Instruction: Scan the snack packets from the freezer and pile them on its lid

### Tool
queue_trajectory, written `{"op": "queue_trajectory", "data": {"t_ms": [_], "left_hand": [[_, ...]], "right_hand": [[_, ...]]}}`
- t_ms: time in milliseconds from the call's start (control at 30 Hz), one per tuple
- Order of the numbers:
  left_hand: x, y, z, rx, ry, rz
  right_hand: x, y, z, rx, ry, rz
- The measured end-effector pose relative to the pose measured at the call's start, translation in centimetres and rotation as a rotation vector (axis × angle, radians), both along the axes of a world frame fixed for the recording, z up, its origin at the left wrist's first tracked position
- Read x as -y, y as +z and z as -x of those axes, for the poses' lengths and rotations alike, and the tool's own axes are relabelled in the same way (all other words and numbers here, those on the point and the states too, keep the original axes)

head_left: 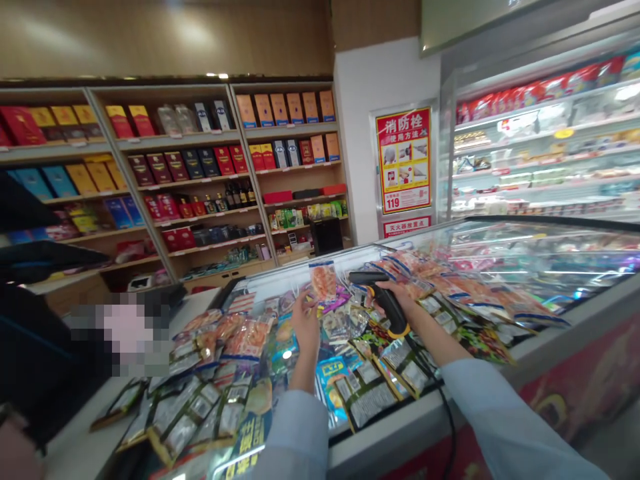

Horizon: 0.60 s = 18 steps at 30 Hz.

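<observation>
My left hand [306, 325] is closed on a small clear snack packet [323, 281] with orange contents, holding it upright above the pile. My right hand [393, 298] grips a black barcode scanner [376, 285] with a yellow collar. The scanner's head points left, toward the packet, and its black cable [447, 407] runs down past my sleeve. Both hands hover over several snack packets [240, 373] spread across the glass lid of a chest freezer [550, 333]. I wear light blue sleeves.
Wooden shelves [200, 180] with boxed goods and bottles line the back wall. An open refrigerated case [545, 140] stands at the right. A red fire-hydrant notice [404, 160] hangs between them. A dark-clothed person [40, 333] is at the left, beside a white counter [85, 440].
</observation>
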State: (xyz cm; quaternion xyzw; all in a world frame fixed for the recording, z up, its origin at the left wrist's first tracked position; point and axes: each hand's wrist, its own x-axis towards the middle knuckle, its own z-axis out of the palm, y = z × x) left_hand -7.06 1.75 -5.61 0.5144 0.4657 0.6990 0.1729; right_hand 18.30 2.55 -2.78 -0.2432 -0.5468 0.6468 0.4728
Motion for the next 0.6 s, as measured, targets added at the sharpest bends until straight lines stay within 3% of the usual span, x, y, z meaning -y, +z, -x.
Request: {"op": "queue_trajectory", "data": {"t_ms": [200, 600], "left_hand": [[-0.3, -0.3, 0.1, -0.032, -0.056, 0.024], [-0.6, -0.6, 0.2, -0.024, -0.089, 0.026]], "right_hand": [[-0.2, -0.2, 0.0, -0.046, -0.009, 0.015], [1.5, 1.3, -0.3, -0.07, -0.072, -0.02]]}}
